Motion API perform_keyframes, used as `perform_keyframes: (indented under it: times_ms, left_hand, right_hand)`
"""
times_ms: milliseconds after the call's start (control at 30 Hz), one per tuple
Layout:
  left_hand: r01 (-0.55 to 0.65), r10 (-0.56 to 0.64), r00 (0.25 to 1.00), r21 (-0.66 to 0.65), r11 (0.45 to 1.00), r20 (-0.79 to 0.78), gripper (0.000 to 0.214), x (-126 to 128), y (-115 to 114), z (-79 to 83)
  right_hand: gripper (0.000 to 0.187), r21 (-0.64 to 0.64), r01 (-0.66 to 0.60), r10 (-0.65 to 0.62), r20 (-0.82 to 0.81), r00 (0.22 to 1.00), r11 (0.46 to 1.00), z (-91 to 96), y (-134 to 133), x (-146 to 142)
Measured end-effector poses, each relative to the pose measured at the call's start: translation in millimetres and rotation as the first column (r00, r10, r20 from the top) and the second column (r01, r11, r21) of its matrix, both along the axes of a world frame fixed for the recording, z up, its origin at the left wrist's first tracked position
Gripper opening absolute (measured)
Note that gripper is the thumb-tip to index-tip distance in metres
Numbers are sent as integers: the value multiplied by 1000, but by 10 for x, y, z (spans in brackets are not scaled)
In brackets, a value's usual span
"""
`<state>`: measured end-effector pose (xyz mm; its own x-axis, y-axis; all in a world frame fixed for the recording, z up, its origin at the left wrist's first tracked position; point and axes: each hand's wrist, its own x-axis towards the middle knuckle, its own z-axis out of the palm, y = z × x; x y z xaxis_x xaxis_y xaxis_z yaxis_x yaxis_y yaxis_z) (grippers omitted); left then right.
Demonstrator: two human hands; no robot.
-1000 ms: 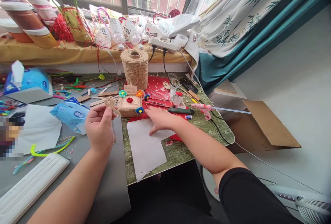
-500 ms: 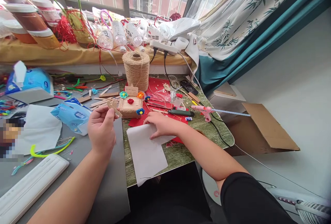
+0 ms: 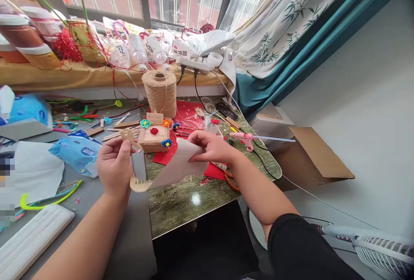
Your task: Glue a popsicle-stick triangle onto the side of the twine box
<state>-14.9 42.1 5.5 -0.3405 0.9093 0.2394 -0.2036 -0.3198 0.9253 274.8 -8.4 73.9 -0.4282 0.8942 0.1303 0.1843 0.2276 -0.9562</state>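
Observation:
My left hand (image 3: 114, 166) is closed around small wooden craft sticks (image 3: 131, 138) held up above the desk. A flat wooden comb-like piece (image 3: 139, 184) lies just below that hand. My right hand (image 3: 213, 146) pinches the upper edge of a white paper sheet (image 3: 176, 169) and holds it lifted and tilted over the green table (image 3: 190, 198). Just behind the hands sits a small twine-wrapped box (image 3: 154, 138) with little red, blue and orange flowers on it. A big spool of jute twine (image 3: 159, 91) stands behind the box.
A pink glue gun (image 3: 243, 138) and red paper (image 3: 190, 114) lie right of the box. Blue tissue packs (image 3: 77, 153), a white tray (image 3: 30, 239), bottles and a power strip (image 3: 194, 64) crowd the left and back. A cardboard box (image 3: 310, 157) is on the floor at right.
My right hand has picked the white sheet up off the table; it lay flat before. The camera view has shifted slightly right. My left hand still holds the sticks.

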Motion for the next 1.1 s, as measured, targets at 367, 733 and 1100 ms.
perform_keyframes:
  times_ms: [367, 733, 1100]
  left_hand:
    - [69, -70, 994, -22, 997, -88, 28, 59, -81, -20]
    - [562, -694, 334, -456, 690, -638, 37, 185, -234, -123]
    - [374, -578, 306, -462, 804, -757, 30, 116, -198, 55]
  right_hand:
    - [51, -143, 642, -608, -524, 597, 753, -14, -6, 1029]
    - [38, -388, 582, -698, -446, 560, 715, -371, 863, 716]
    - [24, 519, 334, -526, 278, 804, 786, -486, -212, 62]
